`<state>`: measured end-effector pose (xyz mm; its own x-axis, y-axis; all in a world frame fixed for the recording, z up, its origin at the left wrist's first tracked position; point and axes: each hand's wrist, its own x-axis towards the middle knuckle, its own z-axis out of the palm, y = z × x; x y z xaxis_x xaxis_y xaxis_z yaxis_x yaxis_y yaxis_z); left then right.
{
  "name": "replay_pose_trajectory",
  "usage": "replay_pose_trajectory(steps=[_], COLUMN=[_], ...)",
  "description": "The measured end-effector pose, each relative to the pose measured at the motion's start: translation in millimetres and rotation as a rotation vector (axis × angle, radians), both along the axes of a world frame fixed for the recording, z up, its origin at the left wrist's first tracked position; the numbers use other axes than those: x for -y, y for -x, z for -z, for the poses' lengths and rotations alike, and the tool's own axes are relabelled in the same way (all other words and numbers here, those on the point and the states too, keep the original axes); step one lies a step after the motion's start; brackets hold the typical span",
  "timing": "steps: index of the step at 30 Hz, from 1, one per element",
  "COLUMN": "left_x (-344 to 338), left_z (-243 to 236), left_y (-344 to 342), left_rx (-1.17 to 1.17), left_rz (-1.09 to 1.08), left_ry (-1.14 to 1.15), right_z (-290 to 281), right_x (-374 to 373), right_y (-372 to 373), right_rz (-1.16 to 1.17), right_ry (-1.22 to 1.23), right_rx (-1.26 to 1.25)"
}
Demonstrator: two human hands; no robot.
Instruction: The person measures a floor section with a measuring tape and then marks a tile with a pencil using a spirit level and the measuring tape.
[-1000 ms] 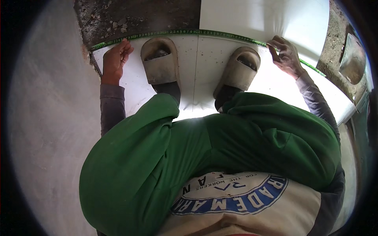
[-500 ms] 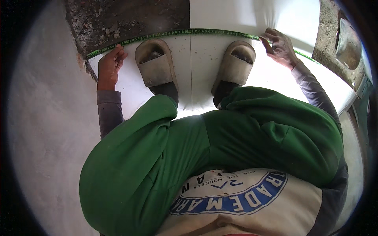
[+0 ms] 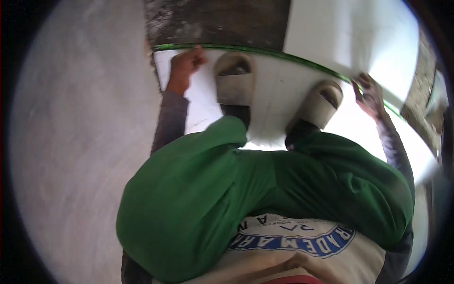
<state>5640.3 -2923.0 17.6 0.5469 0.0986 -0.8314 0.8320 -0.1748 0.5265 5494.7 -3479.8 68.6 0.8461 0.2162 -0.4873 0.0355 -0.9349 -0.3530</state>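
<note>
A green measuring tape [image 3: 288, 57] runs across white floor panels, just beyond my sandalled feet. My left hand [image 3: 189, 59] is closed at its left part, the curled fingertips pinching the tape's near edge. Toward the other end, my right hand [image 3: 371, 94] grips the tape with bent fingers, its thumb on the near side. The near white panel [image 3: 267, 99] lies under both feet and along the tape. Motion blur smears the tape's marks, and my right fingers partly cover it.
A second white panel [image 3: 331, 33] lies beyond the tape on the right. Dark rough ground [image 3: 227, 21] shows beyond it on the left. A smooth grey surface [image 3: 80, 132] fills the left side. My two sandals [image 3: 235, 90] stand between my hands. Rubble borders the right edge.
The whole view has swung, so the scene sits farther right and is tilted clockwise. Both hands stay at the tape, with the left fingers curled tighter.
</note>
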Motion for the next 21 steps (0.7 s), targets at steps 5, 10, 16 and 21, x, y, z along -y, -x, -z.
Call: replay_pose_trajectory(steps=[5,10,16,21], left_x=[11.1,5.6,9.4,15.4], left_z=[-10.5,-12.5,-9.4,-7.7], left_y=[-8.2,-3.5,4.2,11.8], left_rx=[-0.043,-0.038,-0.006,0.091], left_rz=[-0.153,-0.161,-0.141,-0.16], left_ry=[0.026,0.025,0.078,0.116], right_z=[-8.5,-8.5,-12.8,-12.6], right_x=[-6.2,-11.1,-11.3,-6.8], right_y=[-1.5,-5.8,-5.6,-12.6], right_rz=[0.036,0.047,0.038,0.02], right_ry=[-0.086,-0.138,-0.165,-0.131], right_rx=[0.131,0.14,0.193,0.16])
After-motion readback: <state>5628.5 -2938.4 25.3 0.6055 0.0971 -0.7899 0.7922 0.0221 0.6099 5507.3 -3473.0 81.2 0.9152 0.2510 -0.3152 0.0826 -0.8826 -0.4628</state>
